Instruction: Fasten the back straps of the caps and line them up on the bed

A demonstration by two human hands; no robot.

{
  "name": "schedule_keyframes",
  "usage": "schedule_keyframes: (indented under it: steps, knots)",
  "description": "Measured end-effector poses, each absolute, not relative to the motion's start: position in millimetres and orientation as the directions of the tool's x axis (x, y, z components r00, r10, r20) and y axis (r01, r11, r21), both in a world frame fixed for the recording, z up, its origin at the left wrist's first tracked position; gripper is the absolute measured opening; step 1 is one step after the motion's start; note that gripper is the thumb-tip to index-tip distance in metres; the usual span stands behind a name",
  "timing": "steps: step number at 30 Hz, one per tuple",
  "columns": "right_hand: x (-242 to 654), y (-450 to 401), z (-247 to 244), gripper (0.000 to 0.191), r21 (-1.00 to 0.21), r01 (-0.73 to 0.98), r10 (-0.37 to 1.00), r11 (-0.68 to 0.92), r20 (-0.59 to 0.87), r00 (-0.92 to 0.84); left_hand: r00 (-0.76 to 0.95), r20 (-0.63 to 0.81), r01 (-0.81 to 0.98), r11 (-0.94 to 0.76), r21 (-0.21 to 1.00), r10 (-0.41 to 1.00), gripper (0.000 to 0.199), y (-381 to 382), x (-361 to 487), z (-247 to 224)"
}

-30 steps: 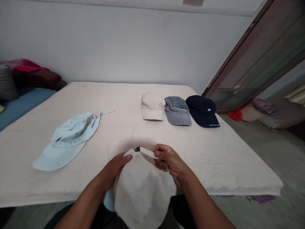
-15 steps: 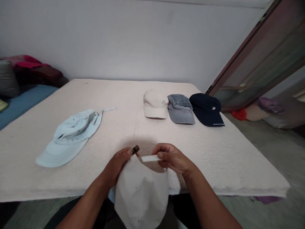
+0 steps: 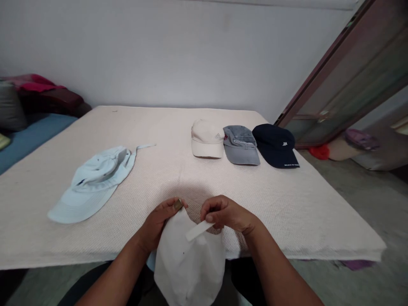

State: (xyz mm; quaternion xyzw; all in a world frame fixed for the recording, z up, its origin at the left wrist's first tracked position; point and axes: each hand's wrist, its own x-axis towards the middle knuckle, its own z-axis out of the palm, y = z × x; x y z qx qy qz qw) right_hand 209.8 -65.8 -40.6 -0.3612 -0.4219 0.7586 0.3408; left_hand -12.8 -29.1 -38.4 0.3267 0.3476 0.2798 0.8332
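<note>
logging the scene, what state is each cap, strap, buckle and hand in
white cap: held, unfastened
white strap: end free
buckle: unthreaded
left hand: gripping white cap
right hand: pinching white strap
light blue cap: unfastened
beige cap: upright
grey cap: upright
navy cap: upright
</note>
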Motion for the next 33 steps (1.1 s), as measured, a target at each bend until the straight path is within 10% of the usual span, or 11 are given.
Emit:
schedule_keyframes:
  steps: [8,33]
  knots:
    - [205.2,-63.5,-42.9,0.019,-0.819,-0.461,0.936,-0.342,-0.253,-0.244,0.676,-0.397,-0.169,0.655,0.737,0.621,0.015,-31.5,-12.3,-42.2]
    - [203.3,-63.7,-42.4,0.019,-0.921,-0.114,0.882,-0.373,-0.313,-0.352,0.624,-0.477,-0.061,0.648,0.759,0.619,0.015,-32.6,-10.0,-42.4]
